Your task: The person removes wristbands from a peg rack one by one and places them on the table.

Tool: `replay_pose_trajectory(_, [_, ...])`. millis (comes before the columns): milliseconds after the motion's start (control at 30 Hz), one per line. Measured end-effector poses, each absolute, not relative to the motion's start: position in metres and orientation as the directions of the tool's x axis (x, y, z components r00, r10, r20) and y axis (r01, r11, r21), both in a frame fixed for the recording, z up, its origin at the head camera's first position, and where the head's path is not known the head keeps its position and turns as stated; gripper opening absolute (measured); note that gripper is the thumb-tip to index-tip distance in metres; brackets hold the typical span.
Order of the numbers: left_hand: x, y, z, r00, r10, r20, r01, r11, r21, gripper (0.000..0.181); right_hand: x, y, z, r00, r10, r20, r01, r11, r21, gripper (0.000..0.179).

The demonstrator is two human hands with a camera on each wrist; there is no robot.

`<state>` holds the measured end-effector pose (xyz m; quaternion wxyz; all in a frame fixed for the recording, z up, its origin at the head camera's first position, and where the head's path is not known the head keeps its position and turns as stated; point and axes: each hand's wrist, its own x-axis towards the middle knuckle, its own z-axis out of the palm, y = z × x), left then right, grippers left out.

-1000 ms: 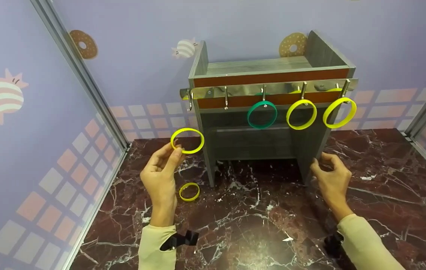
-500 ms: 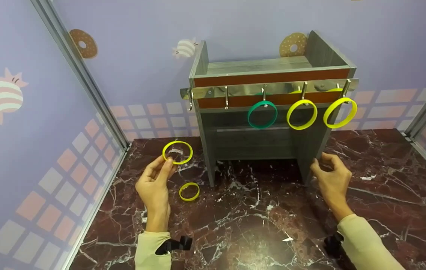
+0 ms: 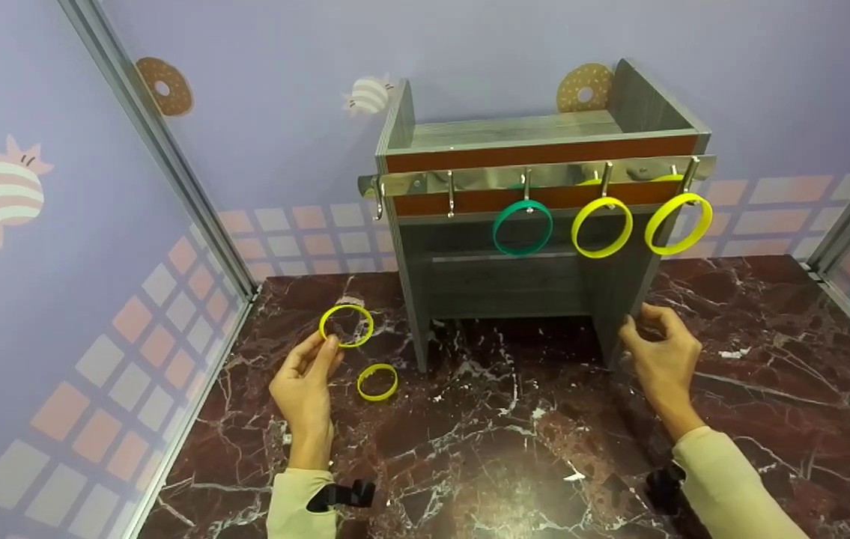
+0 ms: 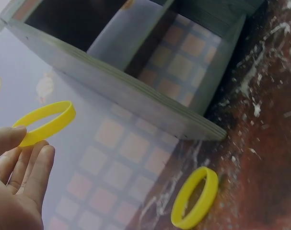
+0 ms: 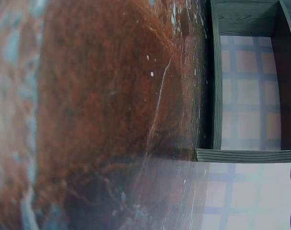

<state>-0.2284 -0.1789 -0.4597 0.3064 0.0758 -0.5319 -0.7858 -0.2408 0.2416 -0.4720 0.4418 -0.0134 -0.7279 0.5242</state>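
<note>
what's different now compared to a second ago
The left hand has moved down and slightly to the left, away from the hooks, carrying the pinched yellow ring with it. Nothing was newly taken hold of or let go. Unchanged: the right hand at the rack's right side, the green ring and two yellow rings hanging, and the other yellow ring on the table.

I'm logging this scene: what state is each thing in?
Held yellow ring, raised in left hand
Lower yellow ring, on the table
Green ring, hanging on middle hook
Two yellow rings, hanging on right hooks
Two left hooks, bare
Shelf, upright, right hand gripping its side
</note>
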Motion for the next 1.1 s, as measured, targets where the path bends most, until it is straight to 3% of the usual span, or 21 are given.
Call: replay_pose_trajectory(1100, [-0.226, -0.212, -0.519, -0.81, -0.586, 0.019, 0.179, -0.216, 0.96, 0.034, -0.243, 0.241, -0.475, -0.598, 0.5, 0.626, -0.422, 0.468, -0.777, 0.017])
